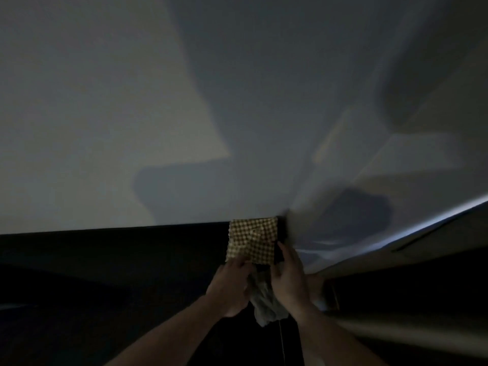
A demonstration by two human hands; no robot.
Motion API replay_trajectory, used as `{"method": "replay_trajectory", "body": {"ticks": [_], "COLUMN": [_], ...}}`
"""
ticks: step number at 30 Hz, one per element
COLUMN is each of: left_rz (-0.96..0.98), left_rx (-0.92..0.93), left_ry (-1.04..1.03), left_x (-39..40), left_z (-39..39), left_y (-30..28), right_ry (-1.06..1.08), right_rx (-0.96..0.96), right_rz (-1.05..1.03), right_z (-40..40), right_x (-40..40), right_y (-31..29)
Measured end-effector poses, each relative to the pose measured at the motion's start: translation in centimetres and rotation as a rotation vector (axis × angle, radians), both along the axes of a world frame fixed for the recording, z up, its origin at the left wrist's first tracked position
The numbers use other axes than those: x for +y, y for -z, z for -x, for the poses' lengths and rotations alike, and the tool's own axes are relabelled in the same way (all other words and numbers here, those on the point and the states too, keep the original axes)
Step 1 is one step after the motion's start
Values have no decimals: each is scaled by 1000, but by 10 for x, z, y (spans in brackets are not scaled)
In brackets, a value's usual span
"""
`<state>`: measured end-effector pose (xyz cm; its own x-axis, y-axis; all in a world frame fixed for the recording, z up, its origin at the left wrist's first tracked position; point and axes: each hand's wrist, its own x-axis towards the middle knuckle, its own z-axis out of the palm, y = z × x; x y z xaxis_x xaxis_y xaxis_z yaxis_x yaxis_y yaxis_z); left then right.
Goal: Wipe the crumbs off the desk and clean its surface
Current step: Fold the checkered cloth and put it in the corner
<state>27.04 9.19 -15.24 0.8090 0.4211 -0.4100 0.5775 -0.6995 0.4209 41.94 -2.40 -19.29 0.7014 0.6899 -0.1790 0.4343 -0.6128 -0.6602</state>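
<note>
The scene is dim. A yellow-and-dark checked cloth (252,240) is held up in front of me at lower centre, against a dark surface (105,273) whose nature I cannot make out. My left hand (232,283) grips the cloth's lower left edge. My right hand (289,278) holds its lower right edge. Between my hands hangs a crumpled pale grey cloth or paper (264,302); which hand holds it is hidden. No crumbs are visible.
A pale wall (184,101) with large shadows fills the upper frame. At right the wall meets another pale surface at a corner (343,154). A light strip (422,220) runs diagonally at right. The lower area is almost black.
</note>
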Motion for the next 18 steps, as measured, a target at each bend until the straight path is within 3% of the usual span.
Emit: {"method": "replay_trajectory", "body": {"ticks": [3,6,18], "left_rz": [10,0,-110], "left_rx": [97,108,172], "left_ry": [136,107,151], "left_x": [-24,-31,-28], "left_z": [13,24,44], "left_y": [6,9,1], "right_ry": [-61,-126,-318], "right_rx": [-65,-20,-282], "right_rz": [105,178,262], "right_z": [35,53,71], "right_x": [-44,-69,-54], "right_y": [27,38,21]}}
